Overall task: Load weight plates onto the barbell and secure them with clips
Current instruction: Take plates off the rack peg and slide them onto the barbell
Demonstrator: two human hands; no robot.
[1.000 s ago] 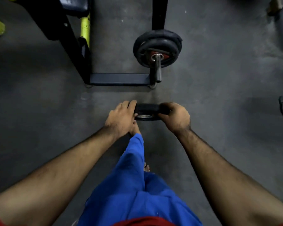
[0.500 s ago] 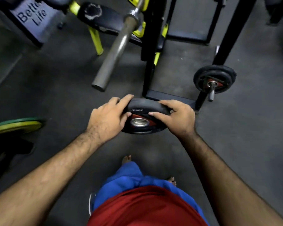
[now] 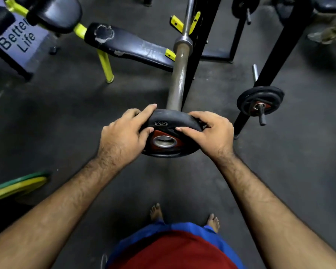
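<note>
Gripping a small plate [image 3: 171, 133] by its rim, left hand [image 3: 124, 135] and right hand [image 3: 211, 131] hold it at the bar's [image 3: 177, 78] free end. Loading looks underway; next, the plate's hole must line up with the sleeve.

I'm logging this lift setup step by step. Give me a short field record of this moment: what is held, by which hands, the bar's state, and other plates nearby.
held item: small black plate, marked 2.5
left hand: grips the plate's left rim
right hand: grips the plate's right rim
barbell sleeve: bare, end just behind the plate
plate on bar: not yet
stored plates: on a rack peg, right
floor plate: green-yellow, far left
clips: none visible
</note>
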